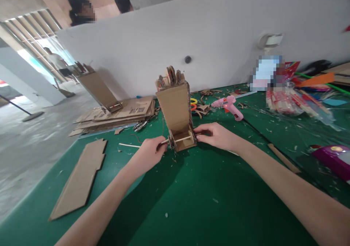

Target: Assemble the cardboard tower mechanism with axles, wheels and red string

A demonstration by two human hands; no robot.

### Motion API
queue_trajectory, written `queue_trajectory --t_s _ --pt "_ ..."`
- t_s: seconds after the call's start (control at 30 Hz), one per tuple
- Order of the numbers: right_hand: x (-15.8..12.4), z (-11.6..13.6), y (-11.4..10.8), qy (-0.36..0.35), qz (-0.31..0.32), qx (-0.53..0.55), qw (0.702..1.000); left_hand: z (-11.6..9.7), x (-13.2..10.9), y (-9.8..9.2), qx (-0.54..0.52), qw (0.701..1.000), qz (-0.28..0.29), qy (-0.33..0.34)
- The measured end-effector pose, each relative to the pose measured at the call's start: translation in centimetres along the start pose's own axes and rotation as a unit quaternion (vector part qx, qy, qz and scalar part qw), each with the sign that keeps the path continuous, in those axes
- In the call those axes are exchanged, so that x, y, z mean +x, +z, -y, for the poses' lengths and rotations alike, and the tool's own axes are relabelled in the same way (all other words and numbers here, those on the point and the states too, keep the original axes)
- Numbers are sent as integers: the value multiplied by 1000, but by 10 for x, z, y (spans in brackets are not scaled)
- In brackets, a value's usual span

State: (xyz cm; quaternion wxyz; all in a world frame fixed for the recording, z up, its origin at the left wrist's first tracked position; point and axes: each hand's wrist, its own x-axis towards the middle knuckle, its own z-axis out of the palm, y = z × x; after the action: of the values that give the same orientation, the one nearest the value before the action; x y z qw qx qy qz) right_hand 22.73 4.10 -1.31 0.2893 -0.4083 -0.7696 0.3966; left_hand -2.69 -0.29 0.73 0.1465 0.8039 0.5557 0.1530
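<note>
A cardboard model (175, 107) stands upright in the middle of the green table, with rounded cardboard pieces at its top. A thin wooden stick (183, 139) passes across the box-like base between its two side walls. At the base's left side, my left hand (152, 150) is closed on the stick's protruding end. My right hand (214, 136) pinches at the right side wall of the base, its thumb and forefinger against the cardboard. Whether its fingertips also hold the stick's other end is hidden. Another thin stick (128, 145) lies behind my left hand.
A notched cardboard sheet (79, 178) lies at left. Stacked cardboard (117, 112) supports a similar model (100, 89). Behind my right hand are a pink glue gun (229, 105), scissors (193, 103) and scraps. A phone (265, 72), bagged sticks (287, 98) and a purple object (333, 160) occupy the right.
</note>
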Motion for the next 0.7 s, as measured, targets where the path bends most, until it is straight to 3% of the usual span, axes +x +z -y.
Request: queue_trajectory --t_s 0.27,0.5,0.7 --pt "1 -1 0 0 -3 -10 1000 5 4 3 -36 999 1 15" --pt "-2 2 -3 -7 -5 -47 999 10 3 3 -49 999 -14 -18" --pt "-2 4 -4 25 -16 -96 995 12 2 4 -97 995 -11 -22"
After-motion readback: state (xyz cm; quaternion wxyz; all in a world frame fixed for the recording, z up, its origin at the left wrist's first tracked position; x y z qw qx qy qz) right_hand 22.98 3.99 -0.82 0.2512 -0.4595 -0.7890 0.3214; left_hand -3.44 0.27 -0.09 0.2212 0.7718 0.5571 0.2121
